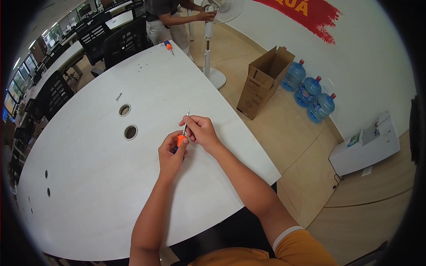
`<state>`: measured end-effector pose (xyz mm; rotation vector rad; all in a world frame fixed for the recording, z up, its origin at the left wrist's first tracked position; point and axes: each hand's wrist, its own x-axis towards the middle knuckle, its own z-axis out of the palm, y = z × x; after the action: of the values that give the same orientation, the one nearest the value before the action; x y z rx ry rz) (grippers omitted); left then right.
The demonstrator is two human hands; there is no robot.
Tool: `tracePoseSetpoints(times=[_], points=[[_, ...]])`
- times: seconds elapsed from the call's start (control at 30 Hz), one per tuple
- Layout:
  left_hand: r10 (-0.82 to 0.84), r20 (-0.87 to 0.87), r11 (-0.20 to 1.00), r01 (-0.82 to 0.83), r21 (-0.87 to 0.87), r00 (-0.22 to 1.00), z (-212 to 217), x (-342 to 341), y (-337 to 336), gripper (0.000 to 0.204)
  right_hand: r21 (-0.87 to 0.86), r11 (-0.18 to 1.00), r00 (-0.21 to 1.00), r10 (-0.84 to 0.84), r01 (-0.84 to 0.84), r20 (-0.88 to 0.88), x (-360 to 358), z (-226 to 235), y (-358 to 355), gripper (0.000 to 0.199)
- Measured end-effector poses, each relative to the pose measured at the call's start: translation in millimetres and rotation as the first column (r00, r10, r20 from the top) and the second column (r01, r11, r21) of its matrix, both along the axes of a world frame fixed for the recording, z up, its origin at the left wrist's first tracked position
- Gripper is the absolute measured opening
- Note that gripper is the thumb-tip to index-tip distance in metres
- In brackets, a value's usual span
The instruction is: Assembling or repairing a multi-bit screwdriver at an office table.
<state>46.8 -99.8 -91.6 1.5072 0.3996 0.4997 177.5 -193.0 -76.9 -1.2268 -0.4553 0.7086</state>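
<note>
Over the white table, my left hand (172, 150) is closed around the orange and dark blue handle of a screwdriver (181, 140). Its metal shaft points away from me, tip up. My right hand (199, 131) pinches that shaft near the tip between thumb and fingers. A small metal bolt or screw (118, 96) lies on the table to the left. Several tiny parts (141, 67) are scattered farther off. At the table's far corner rests a second orange and blue screwdriver (168, 45).
The white table (88, 177) has round cable holes. Past its far corner a person (171, 20) handles a white standing fan (207, 48). An open cardboard box (262, 84), several blue water bottles (308, 91) and a white appliance (368, 144) stand right. Black chairs (126, 44) line the left.
</note>
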Motion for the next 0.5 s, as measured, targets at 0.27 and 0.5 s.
tracePoseSetpoints(times=[0.27,0.5], points=[[0.01,-0.007,1.0,-0.01,0.001,1.0,2.8,-0.3,-0.9,0.032,-0.018,1.0,0.999,-0.024,0.024,0.028,0.5,-2.0,1.2,0.036],[0.015,-0.014,1.0,-0.015,-0.018,1.0,3.6,-1.9,-0.9,0.033,-0.019,0.999,0.999,-0.026,0.027,0.026,0.4,-3.2,1.7,0.037]])
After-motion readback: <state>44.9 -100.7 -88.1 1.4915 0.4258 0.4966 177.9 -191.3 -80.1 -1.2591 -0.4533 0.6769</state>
